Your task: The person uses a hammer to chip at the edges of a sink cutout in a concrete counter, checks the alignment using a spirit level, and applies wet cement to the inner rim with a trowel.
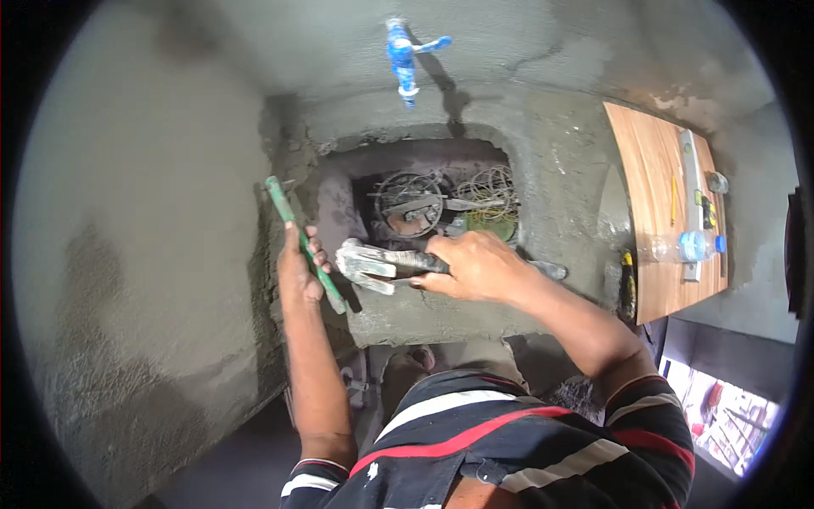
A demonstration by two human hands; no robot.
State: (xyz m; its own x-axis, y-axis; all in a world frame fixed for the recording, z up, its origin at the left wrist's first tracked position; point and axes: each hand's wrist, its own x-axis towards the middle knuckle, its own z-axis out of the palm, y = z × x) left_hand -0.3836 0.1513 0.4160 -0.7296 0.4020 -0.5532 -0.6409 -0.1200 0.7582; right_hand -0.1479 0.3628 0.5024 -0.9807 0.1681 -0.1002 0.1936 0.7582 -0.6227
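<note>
My left hand (301, 267) is closed around a slim green bar (280, 199), held at a slant beside the left wall. The bar's upper end points away from me and its lower end reaches past my palm. My right hand (475, 267) grips the dark handle of what looks like a hammer (365, 263), its pale head smeared with cement. That head is close to the fingers of my left hand, over the near left part of the cement counter (441, 318). Beyond my right hand opens a rectangular cutout (339, 182) with rough edges.
Inside the cutout lie coiled wire (492, 191) and a round frame (409, 204). A blue tap (403, 59) juts from the far wall. On the right, a wooden board (657, 288) carries a level (691, 161), a pencil (674, 199) and a plastic bottle (695, 246).
</note>
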